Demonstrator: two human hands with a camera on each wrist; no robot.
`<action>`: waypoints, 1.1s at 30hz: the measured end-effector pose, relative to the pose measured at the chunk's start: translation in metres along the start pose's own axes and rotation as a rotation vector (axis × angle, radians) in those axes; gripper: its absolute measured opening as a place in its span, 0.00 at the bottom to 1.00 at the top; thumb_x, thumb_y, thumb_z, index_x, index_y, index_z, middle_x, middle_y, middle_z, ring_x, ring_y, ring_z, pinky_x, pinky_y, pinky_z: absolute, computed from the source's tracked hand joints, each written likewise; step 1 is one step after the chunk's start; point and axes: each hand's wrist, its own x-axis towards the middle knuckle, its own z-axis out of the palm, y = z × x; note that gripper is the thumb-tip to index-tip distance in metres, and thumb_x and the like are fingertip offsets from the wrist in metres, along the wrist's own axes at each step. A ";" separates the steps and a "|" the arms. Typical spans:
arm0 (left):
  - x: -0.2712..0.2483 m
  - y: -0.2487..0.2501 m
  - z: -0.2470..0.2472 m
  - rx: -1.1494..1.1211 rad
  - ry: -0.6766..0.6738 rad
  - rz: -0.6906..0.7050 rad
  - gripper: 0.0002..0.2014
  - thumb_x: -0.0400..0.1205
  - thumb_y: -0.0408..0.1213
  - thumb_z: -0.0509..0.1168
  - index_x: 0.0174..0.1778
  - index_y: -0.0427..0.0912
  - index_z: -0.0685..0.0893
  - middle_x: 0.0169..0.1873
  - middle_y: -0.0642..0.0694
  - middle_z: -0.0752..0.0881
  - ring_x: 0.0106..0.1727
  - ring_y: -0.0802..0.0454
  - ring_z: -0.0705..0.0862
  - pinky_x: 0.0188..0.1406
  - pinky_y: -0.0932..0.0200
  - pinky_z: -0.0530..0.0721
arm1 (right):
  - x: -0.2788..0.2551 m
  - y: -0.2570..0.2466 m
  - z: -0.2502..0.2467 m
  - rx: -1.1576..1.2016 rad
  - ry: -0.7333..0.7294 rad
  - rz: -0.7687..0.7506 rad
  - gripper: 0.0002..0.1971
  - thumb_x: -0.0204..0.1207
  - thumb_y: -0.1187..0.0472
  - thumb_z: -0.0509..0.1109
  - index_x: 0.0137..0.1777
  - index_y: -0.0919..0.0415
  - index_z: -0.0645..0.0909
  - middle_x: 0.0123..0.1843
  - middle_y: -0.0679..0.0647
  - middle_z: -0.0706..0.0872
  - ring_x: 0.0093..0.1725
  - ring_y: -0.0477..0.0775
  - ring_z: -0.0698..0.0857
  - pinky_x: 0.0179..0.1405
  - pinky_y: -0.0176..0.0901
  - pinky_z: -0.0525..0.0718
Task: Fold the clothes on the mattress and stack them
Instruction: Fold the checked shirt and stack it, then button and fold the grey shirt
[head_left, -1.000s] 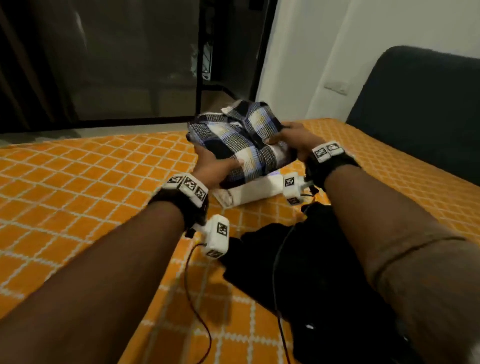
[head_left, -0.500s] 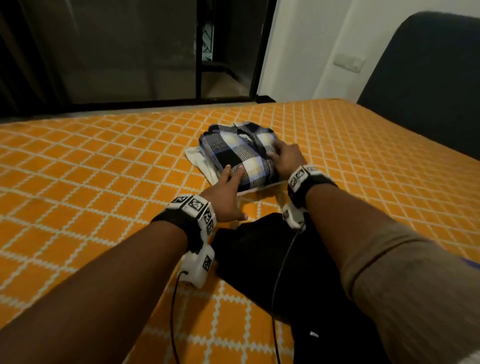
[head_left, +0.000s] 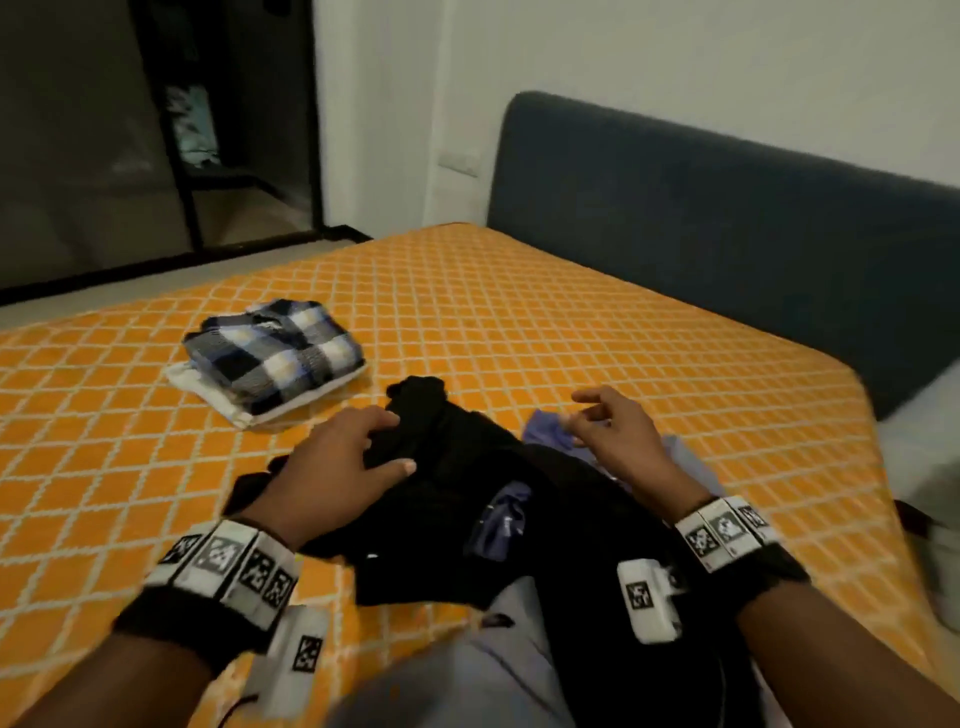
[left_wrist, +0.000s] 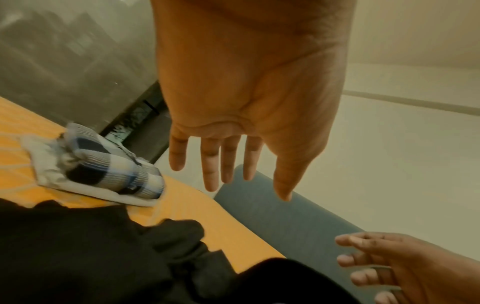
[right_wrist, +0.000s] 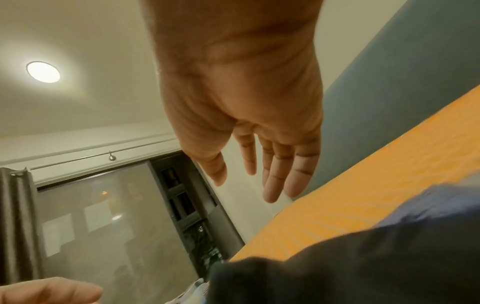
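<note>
Left hand (head_left: 332, 462): palm down over the black garment (head_left: 457, 499), fingers straight and spread, gripping nothing.
Right hand (head_left: 618, 441): above the purple cloth (head_left: 545, 426), fingers loose and apart, empty.
Checked shirt (head_left: 275, 353): folded, lying on a folded white piece (head_left: 208, 389) on the orange mattress (head_left: 571, 322), apart from both hands.
Black garment: unfolded, crumpled, nearest the person.

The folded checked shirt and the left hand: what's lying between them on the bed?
Only bare orange mattress cover separates the checked shirt from the left hand, seen in the head view.
</note>
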 end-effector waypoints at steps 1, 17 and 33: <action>-0.003 0.027 0.015 -0.011 -0.043 0.027 0.30 0.80 0.54 0.75 0.78 0.54 0.77 0.73 0.56 0.79 0.70 0.51 0.82 0.64 0.49 0.86 | -0.019 0.014 -0.033 -0.017 0.028 0.021 0.17 0.74 0.40 0.81 0.60 0.41 0.85 0.51 0.50 0.92 0.49 0.56 0.93 0.52 0.61 0.92; -0.115 0.192 0.223 0.205 -0.220 0.020 0.44 0.67 0.62 0.82 0.74 0.50 0.70 0.71 0.50 0.67 0.67 0.43 0.81 0.65 0.49 0.83 | -0.189 0.140 -0.113 -0.128 -0.098 0.326 0.38 0.56 0.22 0.82 0.57 0.49 0.84 0.50 0.45 0.89 0.51 0.47 0.89 0.41 0.41 0.83; -0.149 0.131 0.220 0.333 -0.374 -0.049 0.45 0.72 0.53 0.77 0.80 0.43 0.63 0.78 0.42 0.68 0.76 0.39 0.74 0.67 0.42 0.83 | -0.079 0.105 -0.188 -0.385 0.399 0.022 0.11 0.67 0.69 0.77 0.49 0.64 0.92 0.31 0.60 0.88 0.30 0.62 0.86 0.28 0.42 0.81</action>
